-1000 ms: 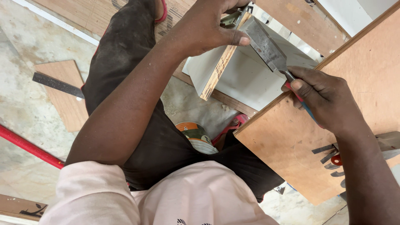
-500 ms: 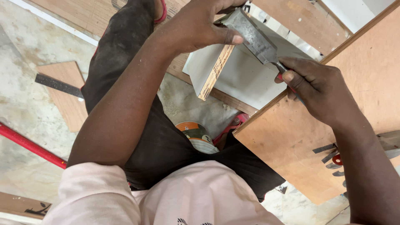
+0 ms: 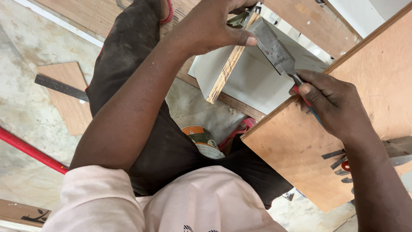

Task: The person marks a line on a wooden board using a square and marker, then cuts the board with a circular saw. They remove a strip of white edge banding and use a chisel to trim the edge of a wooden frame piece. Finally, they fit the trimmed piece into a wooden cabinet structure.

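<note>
Concrete floor (image 3: pixel 25 86) backdrop; left hand (image 3: pixel 214 25) fingers clamped on plywood strip (image 3: pixel 227 68), right hand (image 3: pixel 330 101) fisted around chisel (image 3: pixel 274 49), blade against strip's far end.

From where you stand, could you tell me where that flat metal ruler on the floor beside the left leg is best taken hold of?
The metal ruler lies flat, half across a thin plywood offcut. I would probably pinch its upper-left end, which overhangs the concrete floor. Coming from above on that side, fingers can likely slip under the raised edge there; the leg crowds the other end.
</note>
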